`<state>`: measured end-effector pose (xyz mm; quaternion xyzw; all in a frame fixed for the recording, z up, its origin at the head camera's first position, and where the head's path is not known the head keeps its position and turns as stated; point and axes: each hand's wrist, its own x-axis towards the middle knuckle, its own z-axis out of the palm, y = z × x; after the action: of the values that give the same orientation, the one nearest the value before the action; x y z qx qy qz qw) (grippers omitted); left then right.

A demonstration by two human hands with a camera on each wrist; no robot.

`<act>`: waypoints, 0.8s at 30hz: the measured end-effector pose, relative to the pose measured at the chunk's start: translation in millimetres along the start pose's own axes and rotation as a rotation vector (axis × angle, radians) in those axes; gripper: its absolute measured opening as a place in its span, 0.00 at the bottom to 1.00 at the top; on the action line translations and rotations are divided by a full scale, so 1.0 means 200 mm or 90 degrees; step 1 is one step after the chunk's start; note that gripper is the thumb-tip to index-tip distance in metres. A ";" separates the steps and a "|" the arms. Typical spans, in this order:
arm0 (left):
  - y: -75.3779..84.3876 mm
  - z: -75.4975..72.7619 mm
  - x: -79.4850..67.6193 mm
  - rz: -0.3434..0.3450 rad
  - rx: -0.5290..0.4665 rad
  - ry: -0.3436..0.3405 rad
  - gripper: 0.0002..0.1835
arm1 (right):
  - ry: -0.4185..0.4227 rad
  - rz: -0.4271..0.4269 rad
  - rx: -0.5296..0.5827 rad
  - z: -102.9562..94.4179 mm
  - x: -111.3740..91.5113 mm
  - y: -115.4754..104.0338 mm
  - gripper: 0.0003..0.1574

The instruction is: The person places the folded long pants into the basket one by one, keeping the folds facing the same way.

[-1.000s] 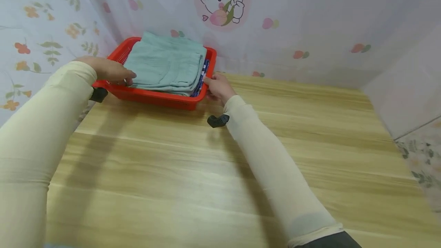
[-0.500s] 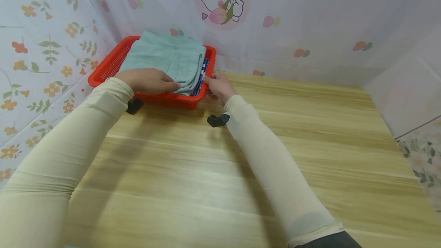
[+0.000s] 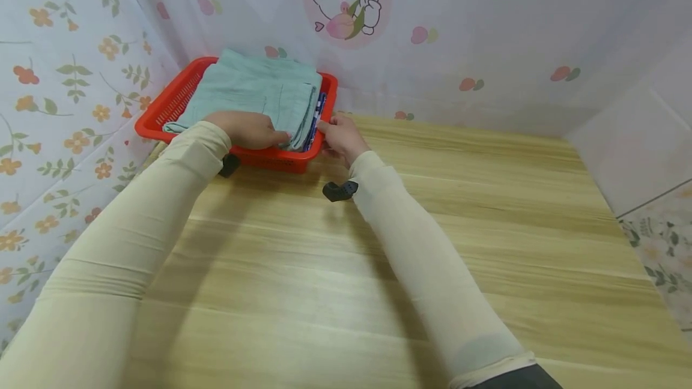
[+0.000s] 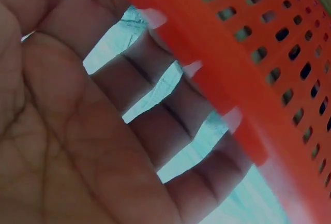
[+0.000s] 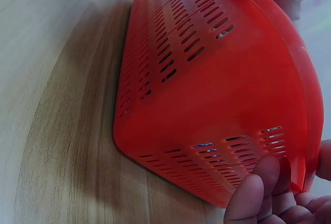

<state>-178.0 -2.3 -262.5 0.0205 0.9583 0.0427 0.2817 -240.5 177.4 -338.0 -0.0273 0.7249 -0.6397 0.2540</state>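
Note:
A red plastic basket [image 3: 172, 102] with slotted walls stands at the far left of the table. Folded light-green cloth [image 3: 245, 86], possibly trousers, fills most of it. Along its right side shows a strip of blue-and-white patterned cloth [image 3: 319, 114]. My left hand [image 3: 250, 129] lies over the near rim, touching the green cloth. In the left wrist view, its spread, slightly bent fingers [image 4: 165, 115] reach behind the rim and their tips are hidden. My right hand [image 3: 345, 138] grips the basket's near right corner; in the right wrist view, its fingers [image 5: 266, 175] are outside the wall.
The wood-grain table [image 3: 378, 269] extends in front of and right of the basket. A printed white curtain [image 3: 459, 35] hangs close behind it, and a flower-patterned sheet [image 3: 70, 107] borders the left. Black wrist devices [image 3: 339, 191] stick out below the hands.
My left hand has moved right along the basket's near rim, from its left end to the front middle, uncovering the left end. The right hand keeps its grip; the basket stays nearly in place.

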 end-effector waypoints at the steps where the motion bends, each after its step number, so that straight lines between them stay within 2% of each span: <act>1: 0.00 0.00 0.00 -0.005 -0.001 0.002 0.31 | 0.000 -0.001 0.001 0.00 0.00 0.00 0.12; 10: 0.03 0.01 0.08 -0.059 -0.025 0.026 0.24 | -0.007 0.009 0.002 0.02 0.00 0.01 0.13; 14: 0.06 0.00 0.11 -0.089 -0.033 0.008 0.22 | -0.011 0.013 0.012 0.02 0.00 0.01 0.14; 19: 0.10 -0.02 0.11 -0.092 -0.014 -0.022 0.21 | -0.012 0.011 0.013 0.02 -0.01 0.01 0.14; 24: 0.10 -0.02 0.11 -0.083 -0.008 -0.008 0.22 | -0.017 0.013 0.009 0.01 -0.01 0.01 0.16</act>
<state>-198.5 17.9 -269.8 -0.0437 0.9555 0.0303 0.2901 -237.5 175.6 -338.9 -0.0266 0.7172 -0.6419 0.2699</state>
